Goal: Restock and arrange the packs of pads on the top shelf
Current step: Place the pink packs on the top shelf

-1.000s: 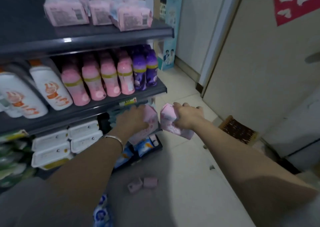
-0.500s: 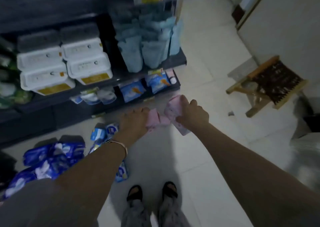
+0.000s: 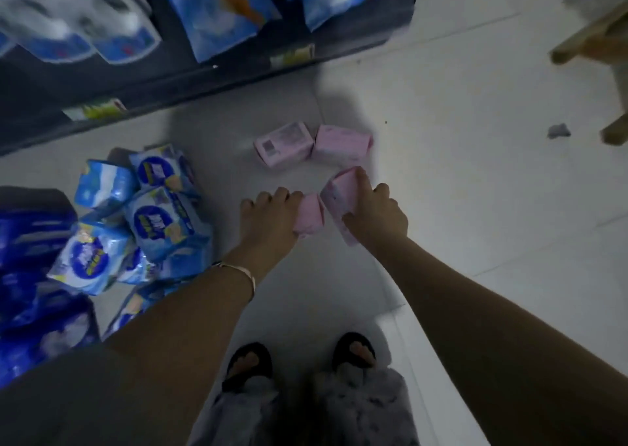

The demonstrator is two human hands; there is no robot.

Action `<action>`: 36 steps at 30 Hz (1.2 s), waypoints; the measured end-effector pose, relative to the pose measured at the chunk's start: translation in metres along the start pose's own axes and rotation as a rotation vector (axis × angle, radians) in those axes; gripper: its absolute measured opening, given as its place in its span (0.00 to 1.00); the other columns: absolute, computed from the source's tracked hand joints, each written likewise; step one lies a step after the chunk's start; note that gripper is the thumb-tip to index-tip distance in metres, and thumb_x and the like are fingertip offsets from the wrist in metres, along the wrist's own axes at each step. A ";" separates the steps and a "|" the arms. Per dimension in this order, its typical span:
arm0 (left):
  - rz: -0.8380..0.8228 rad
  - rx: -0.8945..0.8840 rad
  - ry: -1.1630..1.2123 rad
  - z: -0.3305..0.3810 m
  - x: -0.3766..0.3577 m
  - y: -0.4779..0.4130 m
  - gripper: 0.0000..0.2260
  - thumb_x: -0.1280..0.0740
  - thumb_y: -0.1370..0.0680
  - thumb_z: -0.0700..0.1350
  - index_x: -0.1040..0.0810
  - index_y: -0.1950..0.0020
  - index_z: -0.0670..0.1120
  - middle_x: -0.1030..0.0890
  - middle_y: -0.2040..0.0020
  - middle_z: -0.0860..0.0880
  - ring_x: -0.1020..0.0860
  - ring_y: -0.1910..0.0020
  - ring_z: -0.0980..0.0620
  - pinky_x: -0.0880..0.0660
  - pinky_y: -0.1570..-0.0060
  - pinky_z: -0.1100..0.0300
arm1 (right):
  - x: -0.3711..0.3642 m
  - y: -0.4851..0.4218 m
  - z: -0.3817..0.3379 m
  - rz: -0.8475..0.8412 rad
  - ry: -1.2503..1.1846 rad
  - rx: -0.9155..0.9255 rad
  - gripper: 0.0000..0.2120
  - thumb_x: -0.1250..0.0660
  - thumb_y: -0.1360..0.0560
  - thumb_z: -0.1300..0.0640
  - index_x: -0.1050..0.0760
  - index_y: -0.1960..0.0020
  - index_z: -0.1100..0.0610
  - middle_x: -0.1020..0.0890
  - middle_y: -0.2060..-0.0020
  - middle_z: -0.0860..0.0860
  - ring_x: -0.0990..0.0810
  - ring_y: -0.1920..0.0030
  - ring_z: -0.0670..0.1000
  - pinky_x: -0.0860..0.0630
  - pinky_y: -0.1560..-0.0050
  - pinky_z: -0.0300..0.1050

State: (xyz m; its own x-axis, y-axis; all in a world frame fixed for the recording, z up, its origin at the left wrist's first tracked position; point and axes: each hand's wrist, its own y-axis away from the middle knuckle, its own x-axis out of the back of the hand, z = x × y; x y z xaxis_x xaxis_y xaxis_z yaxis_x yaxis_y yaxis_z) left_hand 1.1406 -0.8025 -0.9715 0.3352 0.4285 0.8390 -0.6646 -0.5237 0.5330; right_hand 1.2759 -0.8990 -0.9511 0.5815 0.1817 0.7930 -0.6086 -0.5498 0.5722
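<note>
**Both hands down at the floor stock, a pack in each**

The left hand (image 3: 272, 219) has its fingers curled over the end of a pink pack (image 3: 310, 215). The right hand (image 3: 375, 216) clasps a second pink pack (image 3: 334, 190) from above, and the two held packs almost touch. A second ago they were carried at mid-shelf height with the top shelf's pink row in view. Now the gaze has tipped to the floor and the hands have sunk low, just short of two more pink packs (image 3: 312, 144) lying side by side on the tiles (image 3: 475, 173). So nothing has gone up yet — likely more is being gathered first. Both arms reach forward and down, nearly straight, with a bangle (image 3: 238, 270) on the left wrist. Blue packs (image 3: 153, 214) are heaped at the left, near the bottom shelf (image 3: 238, 72).
</note>
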 end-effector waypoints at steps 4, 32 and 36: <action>0.089 0.003 0.005 -0.005 -0.054 -0.048 0.25 0.34 0.25 0.50 0.37 0.30 0.56 0.30 0.36 0.50 0.30 0.39 0.43 0.35 0.45 0.47 | -0.057 -0.055 0.003 0.068 -0.006 -0.008 0.38 0.34 0.25 0.47 0.53 0.23 0.48 0.28 0.43 0.58 0.24 0.45 0.60 0.26 0.53 0.51; 0.259 -0.124 0.070 0.014 0.133 0.020 0.16 0.42 0.20 0.44 0.29 0.33 0.48 0.25 0.37 0.46 0.29 0.38 0.44 0.36 0.43 0.53 | 0.097 0.030 -0.035 0.225 0.171 0.288 0.18 0.38 0.23 0.53 0.27 0.35 0.56 0.26 0.37 0.57 0.27 0.39 0.61 0.30 0.45 0.51; 0.279 -0.157 0.095 0.017 0.218 0.059 0.15 0.41 0.21 0.45 0.29 0.34 0.48 0.26 0.37 0.47 0.28 0.39 0.45 0.35 0.43 0.54 | 0.178 0.073 -0.054 0.263 0.198 0.310 0.17 0.40 0.22 0.53 0.28 0.34 0.55 0.25 0.40 0.55 0.25 0.43 0.58 0.28 0.50 0.48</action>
State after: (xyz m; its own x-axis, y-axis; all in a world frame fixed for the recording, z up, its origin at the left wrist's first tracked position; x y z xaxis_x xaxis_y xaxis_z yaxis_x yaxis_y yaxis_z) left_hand 1.1858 -0.7520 -0.7550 0.0669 0.3554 0.9323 -0.8190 -0.5141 0.2548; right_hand 1.3052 -0.8626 -0.7570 0.2959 0.1389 0.9451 -0.5137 -0.8110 0.2800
